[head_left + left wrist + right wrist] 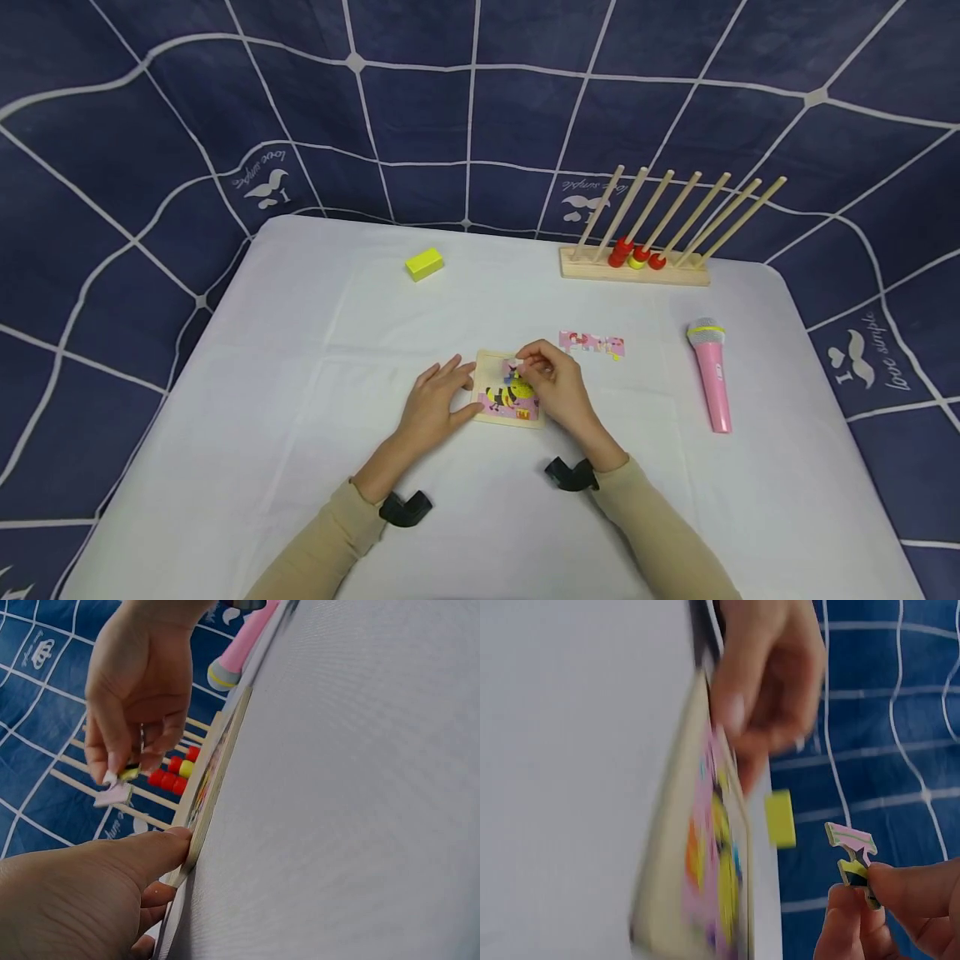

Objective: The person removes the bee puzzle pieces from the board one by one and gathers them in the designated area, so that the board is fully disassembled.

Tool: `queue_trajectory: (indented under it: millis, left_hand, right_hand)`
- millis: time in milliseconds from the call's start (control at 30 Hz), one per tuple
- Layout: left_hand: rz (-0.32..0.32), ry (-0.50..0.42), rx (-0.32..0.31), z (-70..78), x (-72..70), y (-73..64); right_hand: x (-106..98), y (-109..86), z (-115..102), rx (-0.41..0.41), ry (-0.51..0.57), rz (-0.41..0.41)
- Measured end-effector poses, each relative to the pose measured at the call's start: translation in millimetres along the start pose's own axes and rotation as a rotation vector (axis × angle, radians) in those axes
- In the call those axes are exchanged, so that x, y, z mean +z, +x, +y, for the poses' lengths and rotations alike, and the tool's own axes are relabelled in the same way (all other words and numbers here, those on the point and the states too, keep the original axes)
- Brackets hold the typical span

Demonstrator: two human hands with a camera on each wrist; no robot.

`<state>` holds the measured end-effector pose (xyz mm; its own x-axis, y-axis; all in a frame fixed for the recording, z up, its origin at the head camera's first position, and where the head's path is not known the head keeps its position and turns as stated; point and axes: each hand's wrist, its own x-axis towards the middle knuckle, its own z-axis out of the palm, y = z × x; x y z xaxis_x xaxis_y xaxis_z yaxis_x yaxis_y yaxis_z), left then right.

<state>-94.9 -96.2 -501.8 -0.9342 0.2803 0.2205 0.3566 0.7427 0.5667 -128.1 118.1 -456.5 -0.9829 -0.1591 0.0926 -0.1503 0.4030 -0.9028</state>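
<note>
A small wooden jigsaw tray [489,367] lies on the table, with bee-picture pieces in its lower part and bare wood at its upper left. My left hand [438,406] rests at the tray's left side, the thumb [161,851] pressing along its edge and the other fingers spread by the upper left corner. With thumb and fingertips, my right hand [557,388] pinches a jigsaw piece [853,840], pink with yellow and black, above the tray. A strip of pink jigsaw pieces [588,342] lies to the right of the tray.
A yellow block [424,265] sits toward the back of the white table [360,317]. At the back right stands a wooden peg rack [633,271] with several red and yellow beads. A pink toy microphone [712,379] lies at the right.
</note>
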Motion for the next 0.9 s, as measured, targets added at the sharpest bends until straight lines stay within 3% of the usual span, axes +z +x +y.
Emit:
queue_trajectory:
  millis: [400, 700, 900]
  left_hand:
    - [0.011, -0.001, 0.007, -1.1, 0.7, 0.0]
    - [0.011, -0.01, 0.006, 0.1, -0.1, 0.1]
    - [0.014, -0.016, 0.006, 0.1, 0.0, -0.1]
  right_hand:
    - [-53.7, 11.9, 35.4, 0.134, -0.125, 0.168]
    - [-59.3, 12.1, 48.0, 0.141, -0.161, 0.2]
    - [-55.8, 11.1, 49.9, 0.145, -0.244, 0.193]
